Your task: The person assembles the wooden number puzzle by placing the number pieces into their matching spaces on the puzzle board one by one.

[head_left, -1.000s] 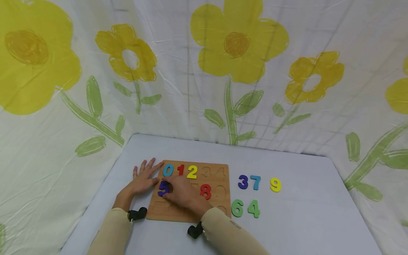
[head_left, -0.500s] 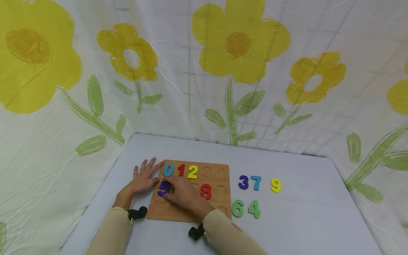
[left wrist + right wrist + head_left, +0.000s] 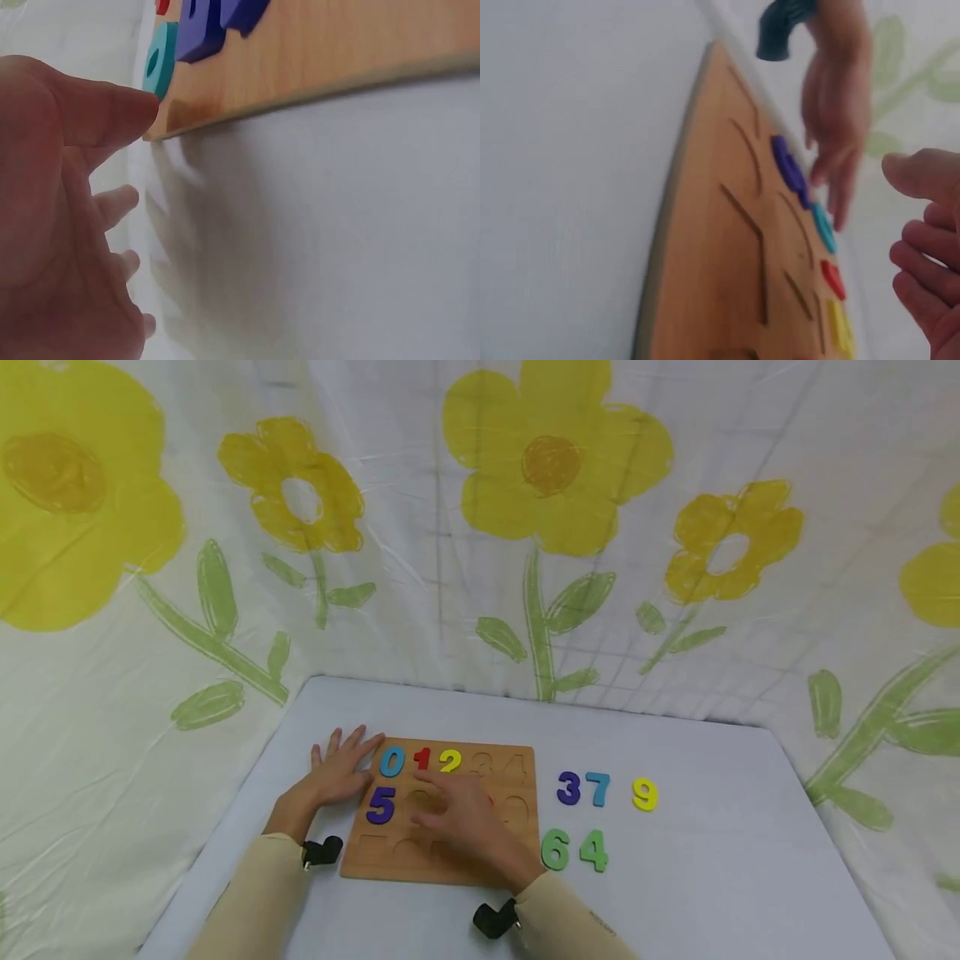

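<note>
A wooden number puzzle board [image 3: 472,860] lies on the table, its recesses cut in rows. The blue 0 [image 3: 392,762], red 1 [image 3: 422,758] and yellow 2 [image 3: 450,761] sit along its top row. Below the 0, the purple 5 [image 3: 381,806] sits at the left of the middle row. My left hand [image 3: 335,777] rests at the board's left edge, fingers spread. Over the middle of the board hovers my right hand [image 3: 465,814], thumb and forefinger apart, holding nothing; it covers most of the red 8. In the right wrist view, the right hand [image 3: 934,247] shows nothing between its fingers.
Right of the board lie a purple 3 [image 3: 568,788], a blue 7 [image 3: 597,788], a yellow 9 [image 3: 645,794], a green 6 [image 3: 555,849] and a green 4 [image 3: 594,851]. A flowered curtain [image 3: 420,610] hangs behind the white table [image 3: 712,860].
My right hand has let go of the purple 5 and moved right, across the board. The 5 stays in the middle row. The left hand keeps its place at the board's edge.
</note>
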